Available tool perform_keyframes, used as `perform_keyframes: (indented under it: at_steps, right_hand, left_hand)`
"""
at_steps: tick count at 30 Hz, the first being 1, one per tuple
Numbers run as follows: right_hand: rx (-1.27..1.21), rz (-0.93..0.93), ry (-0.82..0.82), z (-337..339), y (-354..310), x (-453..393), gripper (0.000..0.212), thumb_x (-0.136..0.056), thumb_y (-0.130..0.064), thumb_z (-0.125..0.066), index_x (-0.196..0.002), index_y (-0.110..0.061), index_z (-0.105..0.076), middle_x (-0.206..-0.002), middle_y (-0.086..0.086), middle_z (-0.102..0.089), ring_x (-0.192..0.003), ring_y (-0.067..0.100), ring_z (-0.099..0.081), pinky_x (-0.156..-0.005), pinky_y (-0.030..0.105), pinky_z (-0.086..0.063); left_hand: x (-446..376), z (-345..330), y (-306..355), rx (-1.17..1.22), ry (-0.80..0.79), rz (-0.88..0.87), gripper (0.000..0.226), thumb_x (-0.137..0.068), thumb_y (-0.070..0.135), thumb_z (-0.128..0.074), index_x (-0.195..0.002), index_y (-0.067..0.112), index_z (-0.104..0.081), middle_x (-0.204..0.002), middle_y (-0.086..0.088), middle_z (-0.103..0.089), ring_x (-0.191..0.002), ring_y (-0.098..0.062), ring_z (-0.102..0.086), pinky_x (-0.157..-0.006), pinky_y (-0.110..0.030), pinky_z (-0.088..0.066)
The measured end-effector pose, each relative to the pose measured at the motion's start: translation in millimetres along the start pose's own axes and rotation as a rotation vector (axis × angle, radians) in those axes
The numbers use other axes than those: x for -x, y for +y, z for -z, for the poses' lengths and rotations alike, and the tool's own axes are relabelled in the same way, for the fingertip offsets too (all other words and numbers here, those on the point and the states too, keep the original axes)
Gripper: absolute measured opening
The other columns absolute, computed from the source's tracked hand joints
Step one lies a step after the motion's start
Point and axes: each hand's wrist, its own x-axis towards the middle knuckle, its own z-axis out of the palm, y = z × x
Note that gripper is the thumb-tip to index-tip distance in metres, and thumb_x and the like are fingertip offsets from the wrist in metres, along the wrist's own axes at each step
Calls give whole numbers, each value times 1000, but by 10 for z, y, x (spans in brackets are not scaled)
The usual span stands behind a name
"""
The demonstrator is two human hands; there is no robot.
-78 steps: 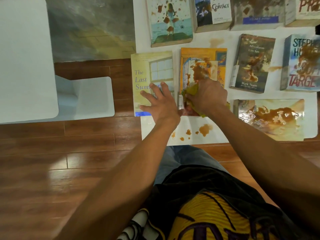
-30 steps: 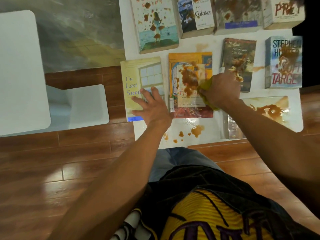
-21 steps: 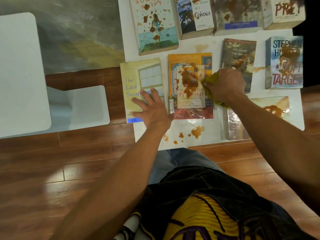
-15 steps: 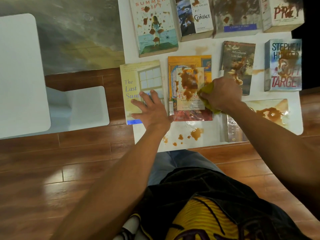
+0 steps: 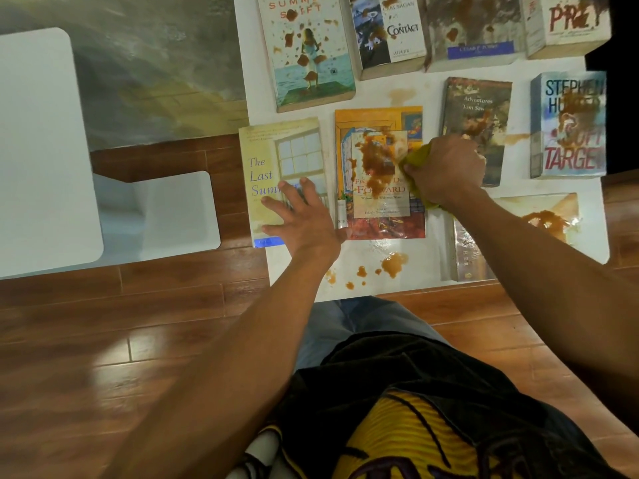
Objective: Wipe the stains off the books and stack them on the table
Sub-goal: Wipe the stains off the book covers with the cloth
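A wooden plank floor (image 5: 138, 323) fills the near part of the view, with a grey and yellow painted patch (image 5: 155, 63) beyond it. At far left stands a white desk (image 5: 38, 150), and a white stool (image 5: 173, 212) sits just beside it. Right of these a white sheet (image 5: 373, 267) lies on the floor, spotted with brown drops near its front edge, and it carries the books. The left hand (image 5: 304, 219) rests flat on the pale yellow book (image 5: 276, 157), fingers (image 5: 276, 205) spread wide. Just beside that lies the orange book (image 5: 378, 174), a large brown stain on its cover. The right hand (image 5: 446, 171) presses a yellow-green cloth (image 5: 416, 160) against that book's right edge, its fingers curled round the cloth. Behind the hand lies the dark Tom Sawyer book (image 5: 477, 108), and the right forearm crosses a glossy stained book (image 5: 539, 229). Farther right is the Soft Target book (image 5: 570, 126). Four more stained books line the back row, among them Summer Sisters (image 5: 307, 50) and Contact (image 5: 390, 32)
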Motion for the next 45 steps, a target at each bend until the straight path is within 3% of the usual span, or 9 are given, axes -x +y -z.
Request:
perform_keyframes:
  at_steps: [6, 12, 17, 20, 26, 32, 38, 45]
  right_hand:
    - [53, 116, -199, -171, -3, 391, 51, -80, -60, -74, -98, -14, -61, -89, 5, -61, -79, 26, -61, -69, 36, -53]
    - [-10, 188, -123, -267, -327, 485, 39, -86, -53, -70, -97, -16, -64, -89, 4, -61, -86, 28, -64, -67, 33, -45]
    - [-31, 47, -123, -319, -3, 515, 44, -87, -59, -66, -91, -16, -56, -83, 3, -56, -75, 23, -57, -65, 36, -50]
    - [-74, -24, -103, -341, 73, 523, 50, -85, -61, -67, -100, -14, -61, -89, 5, -60, -81, 27, -62, -73, 41, -57]
    - [-102, 66, -127, -327, -240, 501, 52, -87, -60, -66, -106, -11, -63, -102, 10, -64, -96, 30, -65, -72, 37, -49]
    - [-96, -13, -113, -268, 68, 427, 47, -83, -62, -69, -90, -19, -52, -87, 3, -55, -77, 23, -55, -65, 36, -45]
    - [-104, 53, -121, -290, -203, 433, 58, -84, -62, -68, -108, -11, -61, -101, 9, -63, -95, 30, -65, -72, 38, -50]
    - [-73, 1, -109, -229, 22, 366, 52, -83, -62, -69, -102, -15, -58, -87, 2, -54, -80, 24, -57, -68, 37, -48]
  left_hand:
    - [8, 1, 20, 2, -7, -4, 123, -80, 71, -66, -157, 13, 10, -164, -21, 10, -147, -56, 4, -110, -71, -29]
    - [-19, 19, -9, 9, 4, 2, 122, -80, 73, -64, -157, 14, 10, -164, -21, 11, -147, -56, 5, -110, -71, -28]
    - [12, 10, 36, -5, 0, -3, 123, -80, 73, -64, -157, 14, 11, -164, -21, 12, -147, -56, 5, -110, -71, -30]
    - [7, -2, 9, -15, 0, -3, 123, -80, 74, -63, -157, 13, 12, -164, -21, 12, -147, -56, 5, -110, -71, -30]
    - [-1, 15, -9, 1, 6, -5, 122, -80, 73, -65, -157, 14, 10, -164, -20, 11, -147, -55, 4, -109, -70, -30]
    - [13, -4, -34, 13, 10, -15, 123, -79, 75, -64, -157, 15, 10, -164, -19, 11, -148, -54, 5, -110, -70, -29]
    - [28, 27, -10, 41, 3, -7, 124, -78, 75, -65, -158, 15, 9, -164, -19, 12, -148, -54, 7, -111, -71, -27]
    - [8, 2, -22, 47, 33, -16, 124, -76, 77, -66, -158, 16, 5, -164, -19, 8, -148, -54, 4, -110, -71, -29]
